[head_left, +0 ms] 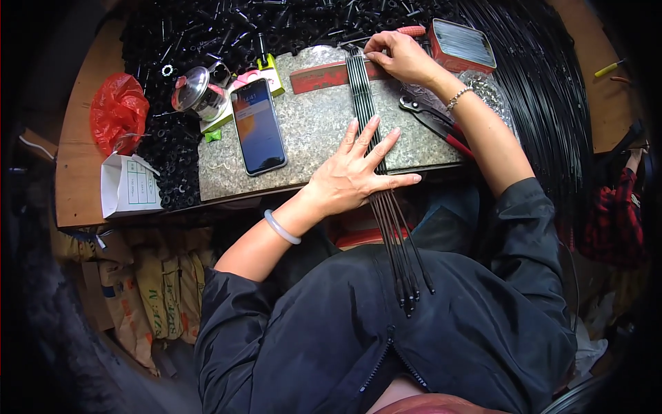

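Observation:
A bundle of thin black rods (pixel 360 90) lies lengthwise over a grey stone slab, crossing a worn red metal bar (pixel 319 77). My left hand (pixel 353 171) rests on the bundle near the slab's front edge, fingers spread and flat. Below that hand the rods' knobbed tips (pixel 408 303) hang over my dark jacket. At the far end my right hand (pixel 400 58) is closed in a pinch beside the rod ends; what sits between its fingertips is too small to make out. Right of the bundle lie pliers (pixel 434 119) with dark and red handles.
A smartphone (pixel 259 127) lies on the slab (pixel 314 134), left of my left hand. Nearby are a lidded jar (pixel 200 93), a red plastic bag (pixel 118 110) and a white box (pixel 129 183). A red tin (pixel 462 45) stands far right, before many long black rods (pixel 545 83). Black parts (pixel 207 31) cover the back.

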A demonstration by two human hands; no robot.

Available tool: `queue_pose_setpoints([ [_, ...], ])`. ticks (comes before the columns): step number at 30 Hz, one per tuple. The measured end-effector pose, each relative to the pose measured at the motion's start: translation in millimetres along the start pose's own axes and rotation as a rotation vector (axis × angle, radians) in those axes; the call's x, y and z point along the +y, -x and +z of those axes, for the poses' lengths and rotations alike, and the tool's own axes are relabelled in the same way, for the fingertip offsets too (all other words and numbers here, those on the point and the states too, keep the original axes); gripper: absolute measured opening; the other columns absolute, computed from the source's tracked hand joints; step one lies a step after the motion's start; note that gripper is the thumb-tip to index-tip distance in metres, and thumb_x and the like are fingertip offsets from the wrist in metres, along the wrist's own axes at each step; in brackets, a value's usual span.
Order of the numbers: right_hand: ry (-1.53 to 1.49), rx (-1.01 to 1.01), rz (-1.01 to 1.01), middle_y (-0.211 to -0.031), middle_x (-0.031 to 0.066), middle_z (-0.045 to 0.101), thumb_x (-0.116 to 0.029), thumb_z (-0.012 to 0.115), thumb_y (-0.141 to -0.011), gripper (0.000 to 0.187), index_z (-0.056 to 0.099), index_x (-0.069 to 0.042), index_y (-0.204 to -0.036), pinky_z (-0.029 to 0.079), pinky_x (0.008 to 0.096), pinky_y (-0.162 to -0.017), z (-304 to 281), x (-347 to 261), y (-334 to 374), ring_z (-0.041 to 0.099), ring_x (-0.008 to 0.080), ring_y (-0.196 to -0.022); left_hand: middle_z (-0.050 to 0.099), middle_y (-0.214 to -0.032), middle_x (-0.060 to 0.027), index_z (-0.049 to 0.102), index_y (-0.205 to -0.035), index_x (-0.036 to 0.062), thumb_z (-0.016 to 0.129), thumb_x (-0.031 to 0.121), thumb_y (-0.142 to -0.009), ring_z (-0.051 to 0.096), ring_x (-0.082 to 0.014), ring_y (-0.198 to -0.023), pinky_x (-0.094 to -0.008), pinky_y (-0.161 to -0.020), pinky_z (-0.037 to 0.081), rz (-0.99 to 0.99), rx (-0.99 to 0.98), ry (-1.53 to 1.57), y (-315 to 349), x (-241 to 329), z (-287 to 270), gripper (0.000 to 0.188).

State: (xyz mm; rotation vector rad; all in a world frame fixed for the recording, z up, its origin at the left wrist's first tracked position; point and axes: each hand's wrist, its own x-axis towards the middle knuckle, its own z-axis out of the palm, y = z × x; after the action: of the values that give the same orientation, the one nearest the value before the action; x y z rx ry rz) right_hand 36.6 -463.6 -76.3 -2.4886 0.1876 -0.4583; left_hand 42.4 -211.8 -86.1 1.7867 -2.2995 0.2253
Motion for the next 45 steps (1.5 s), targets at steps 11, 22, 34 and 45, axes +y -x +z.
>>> queue_pose_setpoints([
  [11,-0.161,-0.064,-0.06,-0.076,0.0085,0.061,-0.01,0.059,-0.082,0.013,0.061,-0.002,-0.093,0.047,0.0291,-0.068,1.0,9.9,-9.0,0.058,0.0175,-0.071,0.032,-0.141,-0.0168,0.04,-0.13,0.0487,0.058,0.022,-0.079,0.032,-0.0478,-0.127,-0.0623,-0.1,0.029,-0.008,0.026,0.101,-0.5,-0.9,-0.9,0.06],
  [22,-0.097,-0.108,-0.098,-0.079,0.0061,0.059,-0.004,0.059,-0.083,0.012,0.058,-0.001,-0.095,0.047,0.0271,-0.073,-0.2,4.8,-11.3,0.058,0.015,-0.078,0.032,-0.141,-0.0169,0.04,-0.13,0.0484,0.056,0.021,-0.079,0.032,-0.0483,-0.127,-0.063,-0.1,0.028,-0.013,0.016,0.085,-0.8,-1.2,-0.2,0.06],
  [34,-0.026,-0.038,-0.102,-0.096,0.0097,0.054,-0.005,0.054,-0.085,0.014,0.057,-0.004,-0.099,0.046,0.0308,-0.08,9.0,-0.9,-7.3,0.057,0.0226,-0.09,0.032,-0.14,-0.0188,0.041,-0.13,0.0471,0.058,0.021,-0.078,0.033,-0.0498,-0.125,-0.0618,-0.099,0.03,-0.017,0.036,0.091,-0.7,-1.7,-0.9,0.061],
  [45,0.028,0.315,-0.24,-0.1,0.0089,0.046,0.0,0.051,-0.082,0.029,0.05,-0.005,-0.11,0.047,0.0288,-0.077,8.4,3.0,-18.6,0.054,0.0151,-0.082,0.028,-0.142,-0.0189,0.043,-0.129,0.0466,0.064,0.037,-0.076,0.028,-0.0492,-0.128,-0.0599,-0.1,0.031,-0.01,0.001,0.041,-1.7,-1.3,0.9,0.058],
])
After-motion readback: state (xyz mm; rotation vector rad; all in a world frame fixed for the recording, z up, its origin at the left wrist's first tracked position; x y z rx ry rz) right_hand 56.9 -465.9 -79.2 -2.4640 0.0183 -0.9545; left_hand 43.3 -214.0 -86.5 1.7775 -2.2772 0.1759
